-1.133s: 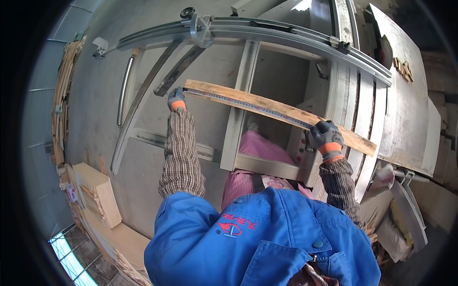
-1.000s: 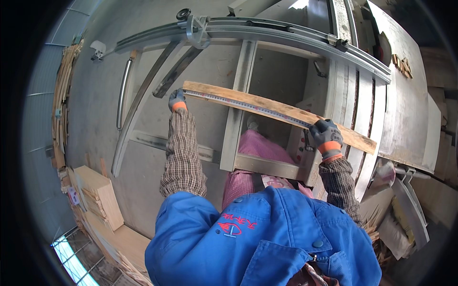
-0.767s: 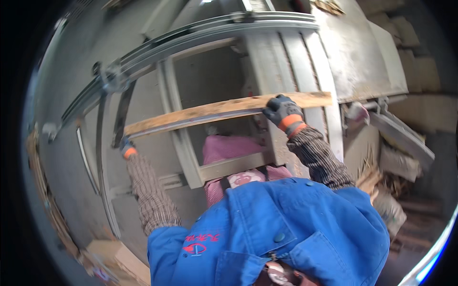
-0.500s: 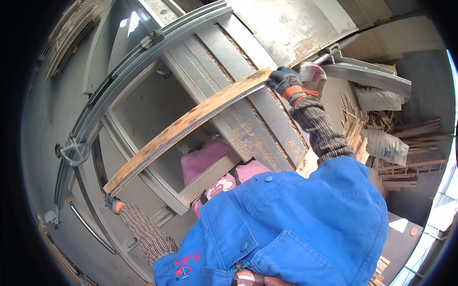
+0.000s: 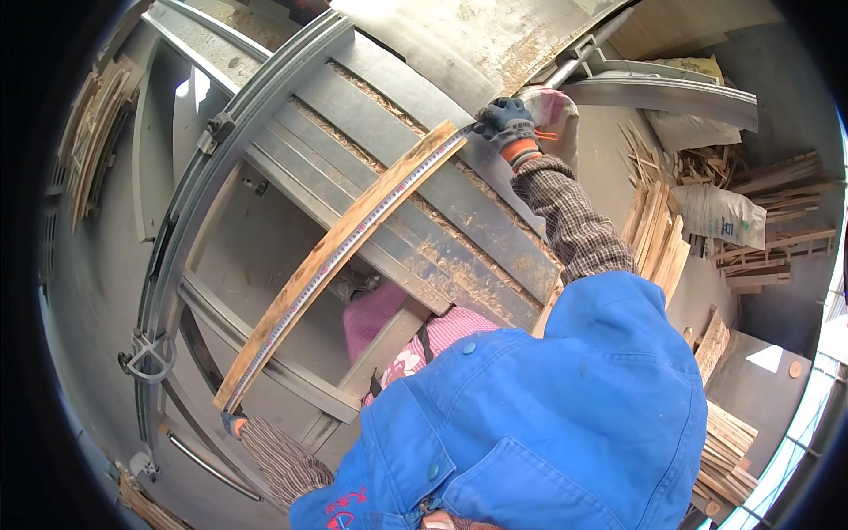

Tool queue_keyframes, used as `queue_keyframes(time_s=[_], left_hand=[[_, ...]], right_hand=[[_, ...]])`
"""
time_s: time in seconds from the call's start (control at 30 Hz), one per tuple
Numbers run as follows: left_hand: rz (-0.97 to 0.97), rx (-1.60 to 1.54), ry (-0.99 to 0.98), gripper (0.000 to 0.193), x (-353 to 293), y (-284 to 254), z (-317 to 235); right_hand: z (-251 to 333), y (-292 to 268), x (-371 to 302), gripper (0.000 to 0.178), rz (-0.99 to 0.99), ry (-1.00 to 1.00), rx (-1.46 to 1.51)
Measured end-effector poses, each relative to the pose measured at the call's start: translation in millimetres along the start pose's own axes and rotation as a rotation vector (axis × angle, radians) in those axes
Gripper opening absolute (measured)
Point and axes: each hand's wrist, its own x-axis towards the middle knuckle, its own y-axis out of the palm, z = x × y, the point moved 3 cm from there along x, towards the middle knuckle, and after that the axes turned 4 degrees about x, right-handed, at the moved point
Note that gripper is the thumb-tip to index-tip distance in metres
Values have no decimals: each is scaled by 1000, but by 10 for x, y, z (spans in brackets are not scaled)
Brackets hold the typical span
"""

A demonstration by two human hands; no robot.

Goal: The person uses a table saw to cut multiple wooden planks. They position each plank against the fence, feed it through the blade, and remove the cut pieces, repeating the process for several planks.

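Observation:
A long wooden board [image 5: 380, 190] slants across the saw table, with a tape measure's blade [image 5: 329, 268] stretched along its face. My right hand [image 5: 510, 125], in a dark glove with an orange cuff, is closed around the tape measure's case end, just past the board's upper end. The case itself is mostly hidden by the glove. At the board's lower left end my left hand [image 5: 233, 424], gloved too, grips the tape's other end at the wood. Its fingers show only in part.
Under the board lies a grey metal saw table [image 5: 353, 115] with sawdust-filled slots and a curved-looking rail [image 5: 199, 159] on its left. Stacked wood strips [image 5: 654, 234], a white sack [image 5: 720, 215] and scrap wood stand at the right. A metal fence arm [image 5: 662, 93] juts out at upper right.
The view has shifted and turned. The tape now lies over the board's face rather than along its near edge, and its blade reaches past the board's upper end to my right hand.

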Motion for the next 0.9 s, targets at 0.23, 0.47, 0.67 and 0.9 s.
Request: queue_keyframes(time_s=[0.23,0.47,0.67,0.9], left_hand=[[-23,98,54,40,32,-387,36],[-39,191,112,36,85,-333,-27],[-42,254,154,33,143,-285,-54],[-52,328,207,30,212,-212,-106]], right_hand=[[175,39,-97,28,-135,-70,10],[275,-40,-173,26,-243,-92,17],[304,-64,-205,24,-346,-158,48],[257,-12,-207,20,-284,-102,23]])
